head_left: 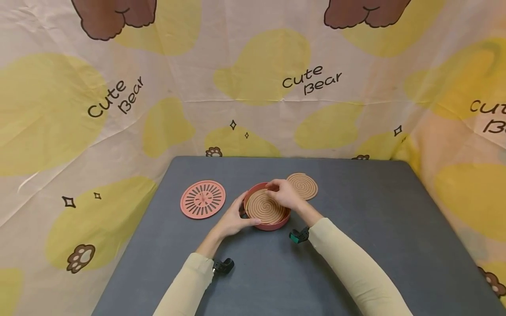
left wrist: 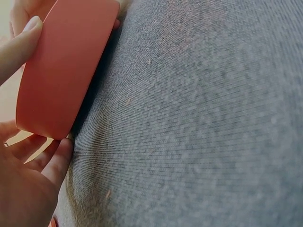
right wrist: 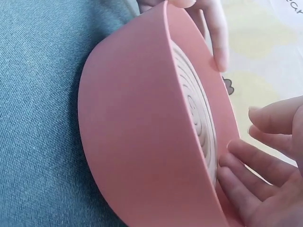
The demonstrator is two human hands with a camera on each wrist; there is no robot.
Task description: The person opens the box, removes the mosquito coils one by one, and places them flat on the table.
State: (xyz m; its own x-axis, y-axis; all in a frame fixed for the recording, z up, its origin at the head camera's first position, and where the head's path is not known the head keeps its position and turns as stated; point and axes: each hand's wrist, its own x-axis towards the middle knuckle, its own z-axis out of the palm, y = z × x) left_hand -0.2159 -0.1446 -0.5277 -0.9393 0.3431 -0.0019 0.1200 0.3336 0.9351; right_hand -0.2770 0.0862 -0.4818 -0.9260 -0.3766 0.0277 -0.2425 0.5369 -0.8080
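Observation:
A round pink mosquito coil box (head_left: 270, 227) stands lidless on the table, with a tan mosquito coil (head_left: 266, 207) lying inside it. My left hand (head_left: 232, 220) grips the box from its left side, thumb at the near rim and fingers along the outer wall (left wrist: 66, 71). The fingers of my right hand (head_left: 285, 194) reach over the far right rim. In the right wrist view their tips touch the edge of the coil (right wrist: 194, 106) inside the wall, while thumb and index finger stay off it.
A slotted pink lid (head_left: 203, 199) lies flat to the left of the box. Behind the right hand, another tan coil (head_left: 303, 186) rests on the grey table (head_left: 371, 210). A patterned cloth (head_left: 253, 79) hangs behind the table's far edge.

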